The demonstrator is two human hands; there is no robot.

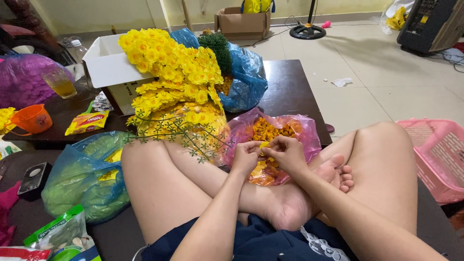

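Left hand (245, 155) and right hand (287, 152) meet, both pinched on one small yellow flower piece (264, 145). They sit above the pink bag (309, 133) of orange petals.

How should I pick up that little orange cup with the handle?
Grip the orange cup by its thin loop handle, which hangs at its lower left side. Probably come from the left, since a snack packet lies close on its right. The cup leans a little, so lift it gently.
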